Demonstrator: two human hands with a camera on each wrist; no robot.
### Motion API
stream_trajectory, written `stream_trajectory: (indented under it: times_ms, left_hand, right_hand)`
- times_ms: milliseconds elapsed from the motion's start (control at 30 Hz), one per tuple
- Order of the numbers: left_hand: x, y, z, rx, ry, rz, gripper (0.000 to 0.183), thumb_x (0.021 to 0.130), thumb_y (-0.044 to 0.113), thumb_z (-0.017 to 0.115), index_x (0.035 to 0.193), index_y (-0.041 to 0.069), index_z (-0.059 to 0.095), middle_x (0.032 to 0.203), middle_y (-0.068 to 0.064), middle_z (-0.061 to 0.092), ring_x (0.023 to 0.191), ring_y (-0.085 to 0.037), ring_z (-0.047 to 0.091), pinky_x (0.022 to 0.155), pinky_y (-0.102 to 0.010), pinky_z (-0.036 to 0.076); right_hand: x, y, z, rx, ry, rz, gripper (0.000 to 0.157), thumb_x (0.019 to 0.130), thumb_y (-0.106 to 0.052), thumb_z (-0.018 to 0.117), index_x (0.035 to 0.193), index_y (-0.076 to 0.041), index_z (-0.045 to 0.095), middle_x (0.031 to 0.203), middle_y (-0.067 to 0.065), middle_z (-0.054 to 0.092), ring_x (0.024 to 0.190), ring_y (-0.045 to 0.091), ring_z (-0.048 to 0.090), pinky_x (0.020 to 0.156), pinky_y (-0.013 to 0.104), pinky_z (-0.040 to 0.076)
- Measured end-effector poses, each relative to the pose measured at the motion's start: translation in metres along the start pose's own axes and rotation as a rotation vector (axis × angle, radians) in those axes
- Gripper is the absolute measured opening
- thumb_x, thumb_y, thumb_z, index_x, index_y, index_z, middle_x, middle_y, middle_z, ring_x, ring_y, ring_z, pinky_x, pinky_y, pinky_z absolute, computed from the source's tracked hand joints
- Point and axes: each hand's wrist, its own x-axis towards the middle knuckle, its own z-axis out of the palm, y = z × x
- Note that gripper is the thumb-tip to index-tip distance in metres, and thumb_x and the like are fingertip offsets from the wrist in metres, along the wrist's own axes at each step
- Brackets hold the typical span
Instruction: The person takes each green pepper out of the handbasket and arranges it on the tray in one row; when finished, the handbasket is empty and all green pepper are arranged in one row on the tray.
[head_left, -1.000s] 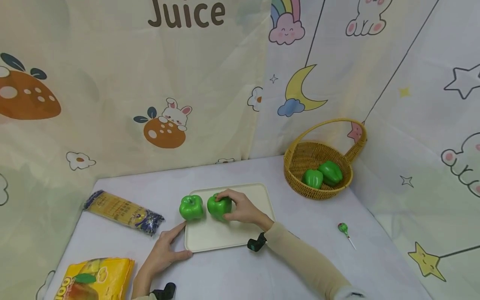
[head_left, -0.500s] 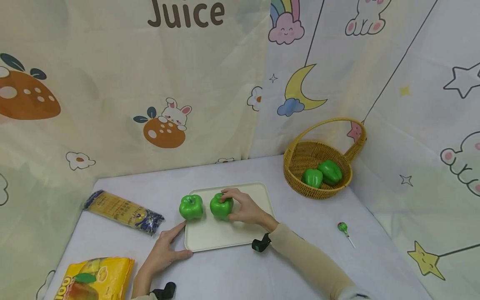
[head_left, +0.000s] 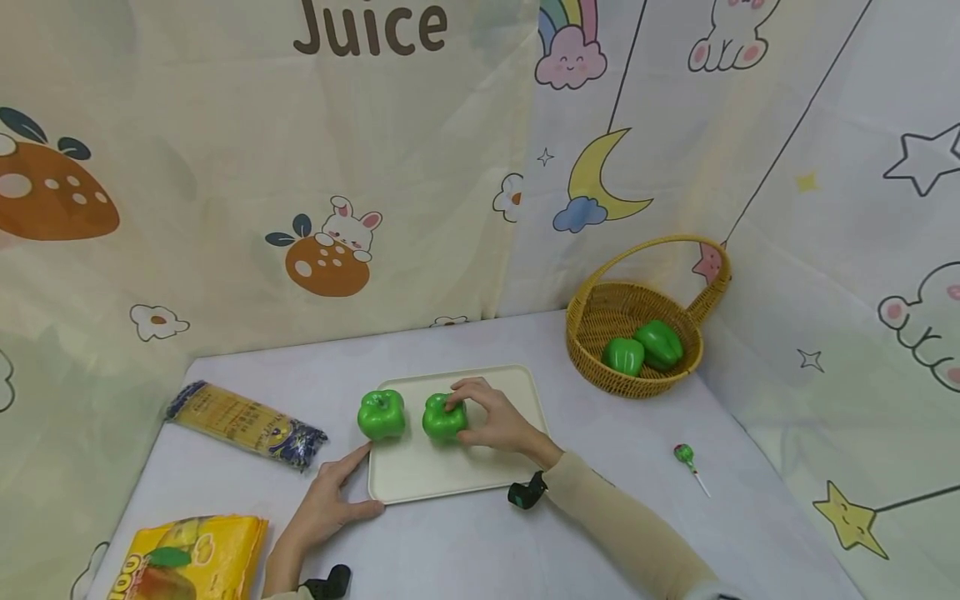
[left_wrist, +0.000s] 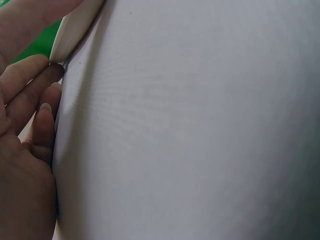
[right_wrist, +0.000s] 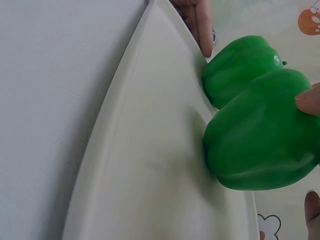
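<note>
On the cream tray [head_left: 420, 479] stand two glossy green bell peppers. My right hand [head_left: 501, 425] holds the right-hand bell pepper [head_left: 441, 421], fingers over its top and thumb by its near side. In the right wrist view, one fingertip [right_wrist: 310, 100] touches this pepper [right_wrist: 265, 130], and another shows apart from it at the lower right. The other bell pepper [head_left: 381, 415] sits at the tray's left edge. My left hand [head_left: 322, 504] rests at the tray's left side, thumb and index finger spread along its edge; the left wrist view shows fingertips [left_wrist: 37, 65] against the rim.
A wicker basket [head_left: 585, 350] with two green bell peppers stands at the back right. A lollipop [head_left: 688, 462] lies on the right of the white table [head_left: 600, 467]. On the left are a long yellow-and-blue package [head_left: 243, 423] and a yellow bag [head_left: 195, 558].
My right hand and the bell pepper under it have shifted slightly to the right on the tray. My left hand stays at the tray's edge.
</note>
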Motion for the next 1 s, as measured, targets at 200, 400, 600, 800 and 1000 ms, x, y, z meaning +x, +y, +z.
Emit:
stream_trajectory:
  times_ms: [200,400,600,800,1000]
  left_hand:
    - [0.001,0.0,0.001,0.001,0.012,-0.008,0.106,0.064,0.045,0.092,0.155,0.027,0.04,0.162,-0.007,0.04,0.143,-0.035,0.038,0.12,-0.066,0.031]
    - [0.001,0.0,0.002,-0.001,0.015,-0.004,0.105,0.065,0.045,0.091,0.155,0.026,0.04,0.162,-0.008,0.04,0.142,-0.035,0.038,0.12,-0.067,0.03]
    - [0.002,0.001,0.001,-0.017,0.012,-0.006,0.104,0.064,0.044,0.091,0.154,0.028,0.041,0.162,-0.005,0.04,0.143,-0.033,0.038,0.121,-0.067,0.029]
    - [0.002,0.0,0.001,-0.019,0.004,-0.006,0.105,0.064,0.045,0.091,0.154,0.028,0.04,0.163,-0.005,0.039,0.145,-0.034,0.035,0.121,-0.067,0.028]
    - [0.002,0.001,0.001,-0.019,0.005,-0.004,0.105,0.064,0.045,0.091,0.154,0.028,0.041,0.163,-0.005,0.039,0.146,-0.034,0.035,0.121,-0.068,0.027]
  right_hand:
    - [-0.002,-0.001,-0.001,0.002,0.015,0.003,0.047,0.074,-0.004,0.082,0.117,-0.008,0.065,0.123,0.007,0.066,0.129,0.027,0.051,0.111,0.053,0.046]
    - [-0.002,-0.003,-0.004,0.025,0.001,0.047,0.06,0.074,-0.009,0.084,0.128,-0.008,0.06,0.134,0.009,0.053,0.132,0.028,0.046,0.111,0.057,0.043]
    - [0.004,-0.002,-0.004,0.045,-0.081,0.11,0.078,0.074,-0.014,0.086,0.143,-0.01,0.049,0.152,0.01,0.041,0.146,0.032,0.036,0.119,0.062,0.034]
    - [0.01,0.002,-0.002,0.026,-0.143,0.193,0.081,0.075,-0.016,0.086,0.145,-0.005,0.046,0.15,0.011,0.045,0.141,0.031,0.042,0.114,0.058,0.042]
    - [0.012,0.003,0.0,0.015,-0.135,0.179,0.072,0.075,-0.014,0.086,0.138,-0.007,0.053,0.144,0.011,0.051,0.135,0.031,0.048,0.113,0.058,0.044]
